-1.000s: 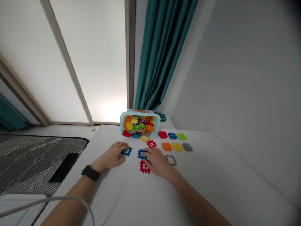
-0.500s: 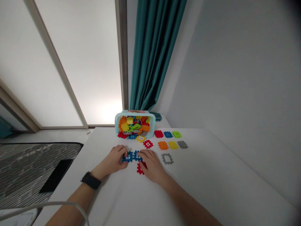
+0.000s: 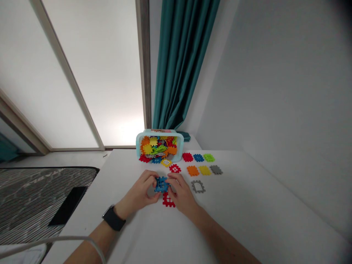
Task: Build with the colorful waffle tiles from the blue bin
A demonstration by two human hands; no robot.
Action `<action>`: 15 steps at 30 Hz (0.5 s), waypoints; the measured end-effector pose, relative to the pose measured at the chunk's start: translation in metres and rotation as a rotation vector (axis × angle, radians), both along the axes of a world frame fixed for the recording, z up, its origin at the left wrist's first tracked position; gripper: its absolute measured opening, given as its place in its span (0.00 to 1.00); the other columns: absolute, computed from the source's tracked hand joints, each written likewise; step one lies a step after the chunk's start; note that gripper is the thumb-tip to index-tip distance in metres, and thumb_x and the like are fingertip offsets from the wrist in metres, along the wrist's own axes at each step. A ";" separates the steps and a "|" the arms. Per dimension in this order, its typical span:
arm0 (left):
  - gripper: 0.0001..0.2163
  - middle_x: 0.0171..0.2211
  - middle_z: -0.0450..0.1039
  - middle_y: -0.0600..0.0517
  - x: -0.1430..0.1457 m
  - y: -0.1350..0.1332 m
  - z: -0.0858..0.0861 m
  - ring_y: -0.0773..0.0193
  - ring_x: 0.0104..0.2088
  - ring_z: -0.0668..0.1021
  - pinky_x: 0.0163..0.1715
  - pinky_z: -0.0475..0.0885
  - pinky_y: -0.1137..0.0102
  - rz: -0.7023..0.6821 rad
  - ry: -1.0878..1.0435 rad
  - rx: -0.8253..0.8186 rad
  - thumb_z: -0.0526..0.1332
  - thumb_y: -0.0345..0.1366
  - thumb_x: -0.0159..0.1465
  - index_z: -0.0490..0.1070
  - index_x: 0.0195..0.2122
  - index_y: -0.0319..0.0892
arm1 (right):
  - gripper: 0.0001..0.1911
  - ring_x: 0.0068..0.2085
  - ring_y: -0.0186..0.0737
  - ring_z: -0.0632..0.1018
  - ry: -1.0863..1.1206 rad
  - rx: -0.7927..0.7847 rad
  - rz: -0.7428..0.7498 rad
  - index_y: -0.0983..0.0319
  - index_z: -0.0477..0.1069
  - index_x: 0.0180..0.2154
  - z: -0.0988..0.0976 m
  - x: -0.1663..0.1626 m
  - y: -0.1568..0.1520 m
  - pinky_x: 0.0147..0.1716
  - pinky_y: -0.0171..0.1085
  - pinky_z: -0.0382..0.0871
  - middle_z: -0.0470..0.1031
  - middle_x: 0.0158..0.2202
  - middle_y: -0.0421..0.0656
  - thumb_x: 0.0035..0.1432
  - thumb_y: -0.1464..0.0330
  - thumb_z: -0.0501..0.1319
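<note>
Between my two hands, blue notched window-pattern building tiles (image 3: 161, 184) overlap closely; whether they interlock I cannot tell. My left hand (image 3: 145, 187) grips their left side, thumb at the near edge and fingers at the far side. On their right edge, my right hand (image 3: 180, 192) pinches with thumb and fingers. Just below lies a red window tile (image 3: 168, 200) on the white table, partly covered by my right hand. Beyond my hands is another red window tile (image 3: 175, 168). To the right of my right hand lies a grey square frame tile (image 3: 198, 186).
A light-blue bin (image 3: 180, 146) lies on its side at the back, tiles spilling from its mouth. Right of it are a red tile (image 3: 187, 157), a blue one (image 3: 198, 157), a green one (image 3: 209, 157), and nearer an orange (image 3: 193, 171), a yellow (image 3: 204, 170) and a grey tile (image 3: 216, 169).
The blue tiles, earlier side by side, are now overlapped between my hands. My left hand has moved right, toward my right hand. The red tile below shows more.
</note>
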State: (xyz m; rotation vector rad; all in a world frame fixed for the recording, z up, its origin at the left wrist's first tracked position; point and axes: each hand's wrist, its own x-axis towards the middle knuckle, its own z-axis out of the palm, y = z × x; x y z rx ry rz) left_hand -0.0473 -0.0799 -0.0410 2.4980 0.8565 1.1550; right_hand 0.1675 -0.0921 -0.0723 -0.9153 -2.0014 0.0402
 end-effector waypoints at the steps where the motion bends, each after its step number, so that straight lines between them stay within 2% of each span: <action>1: 0.13 0.46 0.72 0.45 0.001 -0.001 0.000 0.57 0.47 0.76 0.46 0.76 0.62 0.005 0.001 0.026 0.65 0.27 0.56 0.61 0.34 0.45 | 0.17 0.51 0.45 0.76 -0.014 0.018 0.004 0.58 0.70 0.47 0.001 0.001 0.000 0.50 0.46 0.77 0.72 0.50 0.50 0.60 0.80 0.55; 5: 0.11 0.47 0.73 0.43 0.004 -0.008 0.006 0.55 0.47 0.76 0.46 0.77 0.60 0.037 0.058 0.183 0.64 0.27 0.59 0.64 0.39 0.44 | 0.17 0.49 0.45 0.77 -0.096 0.133 0.044 0.57 0.71 0.46 0.004 0.006 0.001 0.50 0.48 0.76 0.75 0.50 0.48 0.61 0.80 0.56; 8: 0.11 0.47 0.73 0.42 0.003 -0.011 0.010 0.54 0.48 0.76 0.46 0.77 0.59 0.024 0.089 0.330 0.63 0.29 0.63 0.67 0.45 0.44 | 0.15 0.49 0.44 0.77 -0.073 0.230 0.054 0.57 0.71 0.47 0.005 0.008 0.001 0.51 0.48 0.75 0.76 0.50 0.49 0.63 0.80 0.56; 15: 0.16 0.48 0.75 0.42 -0.003 -0.010 0.009 0.53 0.48 0.77 0.48 0.75 0.56 0.038 0.095 0.397 0.64 0.42 0.66 0.67 0.52 0.45 | 0.14 0.47 0.44 0.79 0.012 0.304 0.021 0.55 0.71 0.45 0.004 0.010 -0.003 0.46 0.47 0.76 0.77 0.48 0.47 0.63 0.78 0.57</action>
